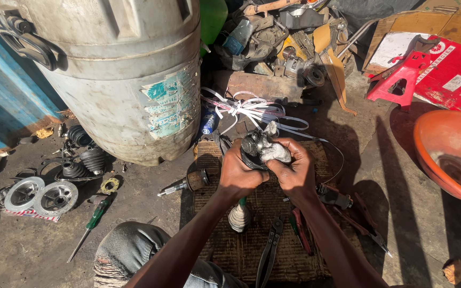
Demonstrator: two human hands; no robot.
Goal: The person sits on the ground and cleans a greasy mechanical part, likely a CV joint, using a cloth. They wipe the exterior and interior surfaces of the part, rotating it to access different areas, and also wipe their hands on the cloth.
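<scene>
Metal joint part (255,144), dark and greasy, sits at centre frame, held above a woven mat (289,256). Left hand (238,173) wraps it from the left, fingers closed around its lower body. Right hand (294,170) presses a grey rag (276,151) against the part's right side, fingers curled shut over the cloth. Most of the part is covered by the hands and rag; its exact shape cannot be made out.

A ribbed rubber boot (238,216) hangs below the left wrist, partly hidden by the forearm. Pliers (269,250) lie on the mat at lower centre, handles cut off by the bottom edge. Green-handled screwdriver (93,220) rests on the ground at lower left. Large grey drum (118,74) fills the upper left, top cut off. White strapping (252,109) lies tangled just above the hands. Orange basin (452,154) at right edge, only partly in view. Scrap pile at upper centre is too cluttered to separate.
</scene>
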